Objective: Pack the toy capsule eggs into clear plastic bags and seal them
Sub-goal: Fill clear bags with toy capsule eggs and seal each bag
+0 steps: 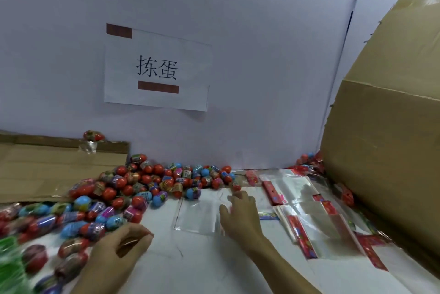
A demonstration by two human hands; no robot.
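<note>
The right hand (240,215) lies with loose, spread fingers on the edge of a clear bag (197,216) flat on the counter (214,267), while the left hand (123,243) is curled beside the eggs (142,184) heaped at the left; whether it pinches anything I cannot tell. The bag is thin and slick, so the fingers may slide over it, or lift several from the stack (307,212) to the right, if it is not pinched at one edge. The heap is loose and round, and a careless reach could roll eggs onto the bag or off the counter.
</note>
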